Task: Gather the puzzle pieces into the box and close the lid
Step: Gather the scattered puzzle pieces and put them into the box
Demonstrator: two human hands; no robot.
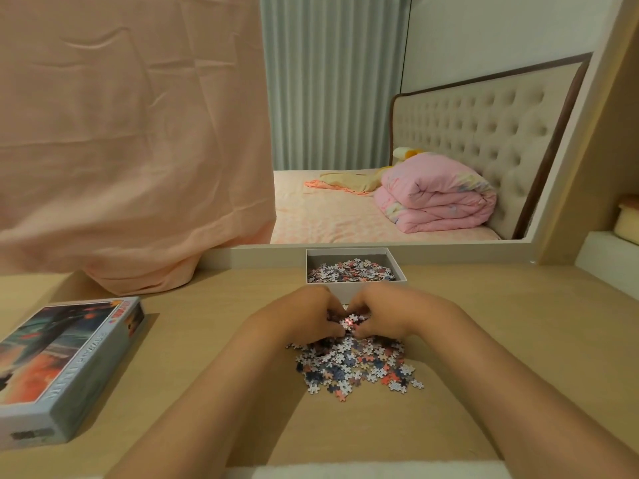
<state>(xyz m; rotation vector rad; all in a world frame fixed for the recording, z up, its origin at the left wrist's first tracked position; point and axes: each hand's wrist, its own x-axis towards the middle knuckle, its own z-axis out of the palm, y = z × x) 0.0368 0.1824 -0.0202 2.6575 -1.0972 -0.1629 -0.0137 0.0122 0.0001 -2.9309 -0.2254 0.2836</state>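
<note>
- So, both forearms reach straight out from the bottom edge and come together in the middle of the counter (207, 340).
- The left hand (311, 314) and right hand (383, 314) sit knuckles up, fingers curled inward, cupped round a clump of puzzle pieces (356, 366) between them. The fingertips nearly meet and a pinkish piece peeks out of the gap.
- Can't tell if the clump is off the surface or just being squeezed together.
- The hands are at the far end of the loose pile. The rest of it spreads toward the person in a scattered heap of white, blue and coral bits.
- The box (347, 254) is white and open, just beyond the hands at the back edge of the counter, with a layer of pieces already in it.
- The lid (65, 361) lies well off to the left, picture side up, with an orange-and-teal scene on it.
- The counter is light wood.
- A big peach cloth (131, 133) hangs over the back left and bunches onto the surface.
- Behind, in what looks like a framed mirror, there's a bed (328, 216) with a folded pink quilt (439, 198), a tufted headboard (484, 126) and a pale pleated curtain (332, 81).
</note>
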